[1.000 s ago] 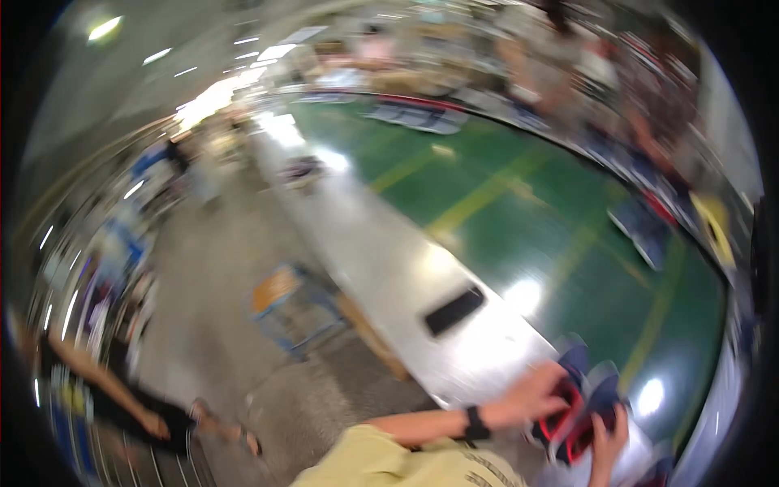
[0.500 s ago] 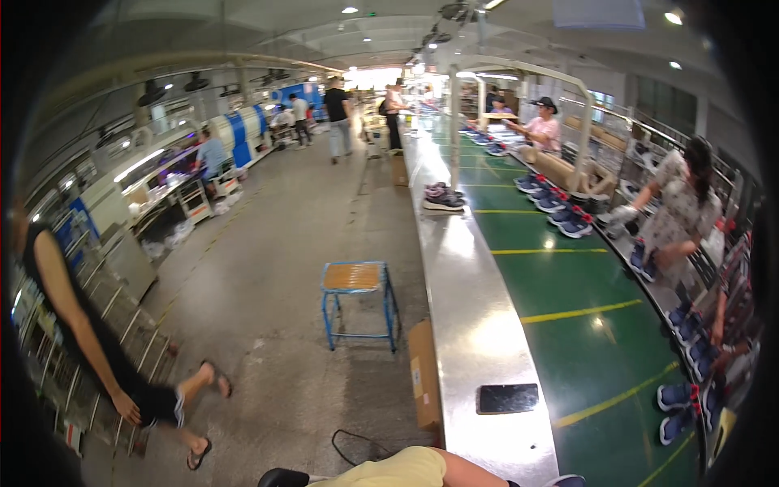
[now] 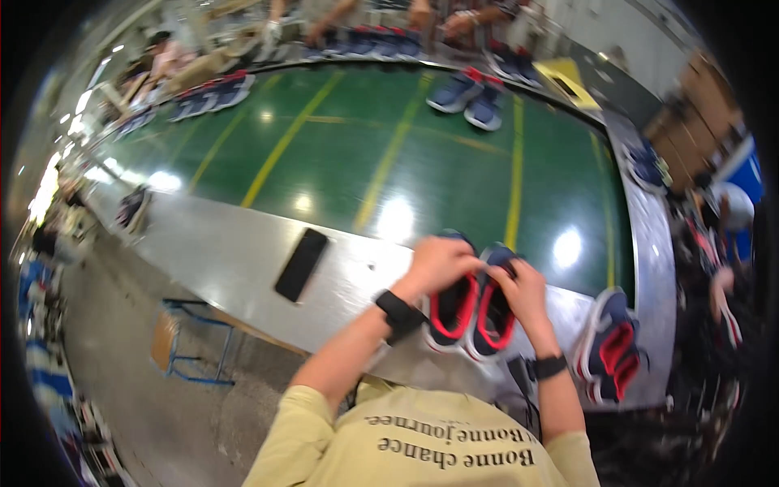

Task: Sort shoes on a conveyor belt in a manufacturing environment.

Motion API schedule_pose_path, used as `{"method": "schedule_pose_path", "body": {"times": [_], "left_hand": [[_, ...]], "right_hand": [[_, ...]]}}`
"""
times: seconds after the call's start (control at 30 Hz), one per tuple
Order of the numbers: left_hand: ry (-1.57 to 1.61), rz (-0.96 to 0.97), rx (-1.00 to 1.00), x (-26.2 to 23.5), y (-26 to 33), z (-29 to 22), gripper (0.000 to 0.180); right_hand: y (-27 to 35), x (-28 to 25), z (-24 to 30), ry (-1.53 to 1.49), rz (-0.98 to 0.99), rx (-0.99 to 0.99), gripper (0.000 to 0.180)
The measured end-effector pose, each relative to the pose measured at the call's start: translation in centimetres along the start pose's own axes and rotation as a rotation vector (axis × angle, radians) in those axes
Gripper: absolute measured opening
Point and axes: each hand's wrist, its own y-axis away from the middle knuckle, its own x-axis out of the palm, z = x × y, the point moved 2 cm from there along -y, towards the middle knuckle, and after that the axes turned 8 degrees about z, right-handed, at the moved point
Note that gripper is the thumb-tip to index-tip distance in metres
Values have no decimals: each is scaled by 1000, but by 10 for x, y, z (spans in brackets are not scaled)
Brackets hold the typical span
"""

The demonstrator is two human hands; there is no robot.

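Observation:
A pair of navy sneakers with red lining and white soles lies side by side on the metal ledge before me, openings toward my body. My left hand (image 3: pixel 441 265) is closed over the lacing area of the left sneaker (image 3: pixel 451 316). At the same part of the right sneaker (image 3: pixel 495 318), my right hand (image 3: pixel 523 290) pinches with thumb and fingers. The two thumbs nearly meet between the shoes. The hands cover the laces, so exactly what the fingertips grip is hard to see. Another navy pair (image 3: pixel 610 345) with red lining rests to the right, close to my right wrist.
A black phone (image 3: pixel 302 265) lies on the metal ledge (image 3: pixel 219 231) to my left. Beyond runs a green conveyor belt (image 3: pixel 324 170) with yellow stripes, carrying a sneaker pair (image 3: pixel 468 99). Co-workers' hands (image 3: pixel 462 23) handle shoes across it. A blue-framed stool (image 3: pixel 191 341) stands lower left.
My view has swung right and down from the aisle to the ledge. Both my hands and the sneakers between them now show; the phone appears farther left.

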Motion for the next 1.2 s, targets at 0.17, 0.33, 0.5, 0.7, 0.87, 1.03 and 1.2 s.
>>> {"method": "schedule_pose_path", "body": {"times": [0.17,0.33,0.5,0.7,0.87,1.03,1.2], "left_hand": [[114,263,-114,-4,-24,4,40],[132,257,-135,-3,-8,-1,41],[448,34,-94,9,42,11,57],[810,-140,-213,65,97,18,66],[1502,-22,-558,48,99,24,36],[1395,-61,-513,46,92,29,39],[365,-396,-208,35,75,25,47]], "right_hand": [[7,-11,-12,-69,31,135,36],[39,-6,-14,-165,-37,94,37],[85,-18,-25,-380,-36,301,50],[107,25,-28,-491,1,472,77],[105,14,-35,-1247,-149,631,44],[101,9,-22,-1108,-246,523,48],[105,2,-32,-1163,29,648,51]]}}
